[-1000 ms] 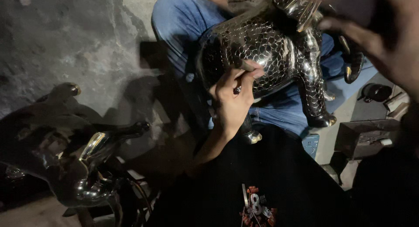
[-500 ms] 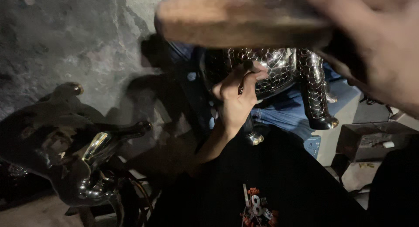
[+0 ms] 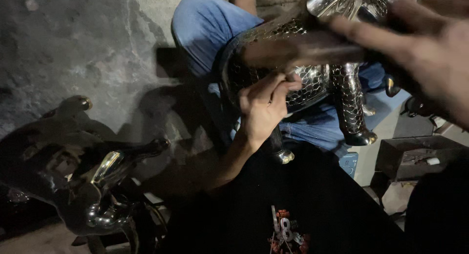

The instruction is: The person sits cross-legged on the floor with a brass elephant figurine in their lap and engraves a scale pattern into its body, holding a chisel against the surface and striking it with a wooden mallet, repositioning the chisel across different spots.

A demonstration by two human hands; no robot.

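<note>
Item, upper right: scaled metal animal figure, judged heavy, rigid, slick; I'd grip its legs. Left hand pinches a small tool; right hand clenches a blurred mallet.

Scene dim overall; your light falls from upper right. Glare spots on scaled metal animal figure and on dark shiny casting lower left. Your right hand with its tool heavily motion-blurred, close to lens. Your left hand fairly sharp. Hard shadow on grey wall. Lower frame nearly black.
</note>
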